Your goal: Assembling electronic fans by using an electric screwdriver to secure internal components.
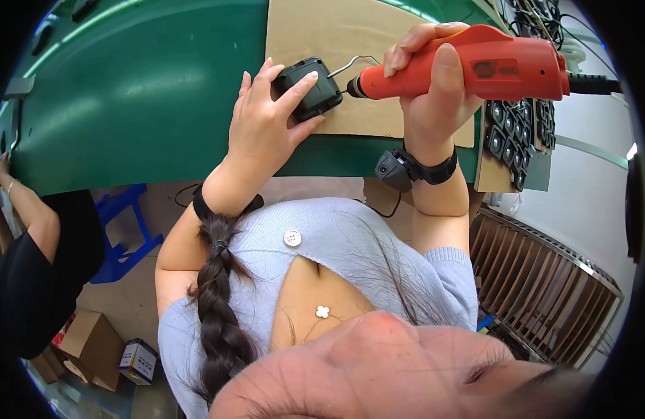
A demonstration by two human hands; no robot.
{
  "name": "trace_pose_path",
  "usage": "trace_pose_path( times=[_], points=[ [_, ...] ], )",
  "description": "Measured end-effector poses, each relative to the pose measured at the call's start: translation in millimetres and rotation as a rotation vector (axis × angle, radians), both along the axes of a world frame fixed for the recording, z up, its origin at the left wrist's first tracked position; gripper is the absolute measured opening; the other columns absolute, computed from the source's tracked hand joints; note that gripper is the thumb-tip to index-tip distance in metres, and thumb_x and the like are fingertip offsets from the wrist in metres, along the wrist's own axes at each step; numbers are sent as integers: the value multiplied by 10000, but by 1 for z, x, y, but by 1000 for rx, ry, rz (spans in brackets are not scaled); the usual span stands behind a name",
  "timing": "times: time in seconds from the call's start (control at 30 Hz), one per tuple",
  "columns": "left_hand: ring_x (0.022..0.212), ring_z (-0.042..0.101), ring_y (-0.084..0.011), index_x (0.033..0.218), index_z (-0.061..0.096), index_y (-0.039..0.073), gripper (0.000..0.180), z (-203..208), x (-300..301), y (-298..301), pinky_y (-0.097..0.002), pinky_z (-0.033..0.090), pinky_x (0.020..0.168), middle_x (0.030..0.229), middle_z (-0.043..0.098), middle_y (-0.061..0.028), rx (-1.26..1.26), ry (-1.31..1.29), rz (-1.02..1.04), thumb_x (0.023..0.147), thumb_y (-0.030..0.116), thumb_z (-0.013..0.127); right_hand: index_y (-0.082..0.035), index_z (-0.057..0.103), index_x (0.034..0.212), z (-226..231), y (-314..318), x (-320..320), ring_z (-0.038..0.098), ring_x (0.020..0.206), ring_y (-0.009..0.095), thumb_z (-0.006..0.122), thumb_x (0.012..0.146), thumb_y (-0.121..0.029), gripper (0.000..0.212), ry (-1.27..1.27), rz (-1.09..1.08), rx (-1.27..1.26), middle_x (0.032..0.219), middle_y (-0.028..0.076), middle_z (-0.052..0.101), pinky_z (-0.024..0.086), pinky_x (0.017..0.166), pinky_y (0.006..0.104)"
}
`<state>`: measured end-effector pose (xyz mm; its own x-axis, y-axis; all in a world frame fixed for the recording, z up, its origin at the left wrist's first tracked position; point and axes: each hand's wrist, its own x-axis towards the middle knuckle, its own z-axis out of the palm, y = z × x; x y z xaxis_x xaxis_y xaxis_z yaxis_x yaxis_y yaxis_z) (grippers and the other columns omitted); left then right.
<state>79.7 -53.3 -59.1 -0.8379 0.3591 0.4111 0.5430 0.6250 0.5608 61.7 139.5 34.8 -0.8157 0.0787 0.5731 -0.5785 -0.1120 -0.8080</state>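
Observation:
My left hand (263, 122) grips a black, squarish plastic housing (324, 96), with the fingers over its top and the thumb along its near edge. In my right hand (438, 98) is a red electric screwdriver (508, 64), held level with its bit pointing left. The bit meets the right side of the housing, at a corner; whether a screw sits there is too small to tell. Behind the bit, a thin bent metal wire (354, 61) reaches out from beside the housing. Both lie over a sheet of brown cardboard (385, 120).
The cardboard lies on a green work table (148, 91). Several black parts with round lenses (508, 136) stand in rows at the right, below tangled cables (539, 21). A co-worker's arm (36, 216) and a blue stool (130, 237) are at the left.

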Motion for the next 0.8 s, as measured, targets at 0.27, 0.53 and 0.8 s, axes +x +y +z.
trace_pose_path(
  times=[0.27, 0.53, 0.8],
  points=[
    [1246, 488, -378, 1247, 611, 231, 583, 1, 2, -2, -562, 385, 1040, 1247, 493, -163, -1, -15, 13, 705, 271, 822, -71, 520, 1110, -1, -4, -1, 561, 660, 185, 613, 912, -248, 281, -3, 27, 52, 858, 138, 606, 499, 582, 348],
    [1237, 493, -379, 1236, 619, 228, 588, 6, 4, -2, -564, 397, 1029, 1240, 493, -176, -4, -22, 28, 689, 272, 831, -3, 494, 1036, 4, -13, 3, 612, 649, 166, 617, 916, -125, 211, 66, 148, -17, 854, 141, 625, 553, 608, 314],
    [1226, 497, -373, 1227, 626, 227, 593, 7, 5, 0, -557, 396, 1031, 1231, 506, -178, 4, -7, 21, 673, 266, 835, -6, 484, 1040, 2, -6, -6, 611, 646, 163, 628, 904, -135, 236, 40, 255, 160, 854, 136, 625, 548, 608, 303]
  ],
)
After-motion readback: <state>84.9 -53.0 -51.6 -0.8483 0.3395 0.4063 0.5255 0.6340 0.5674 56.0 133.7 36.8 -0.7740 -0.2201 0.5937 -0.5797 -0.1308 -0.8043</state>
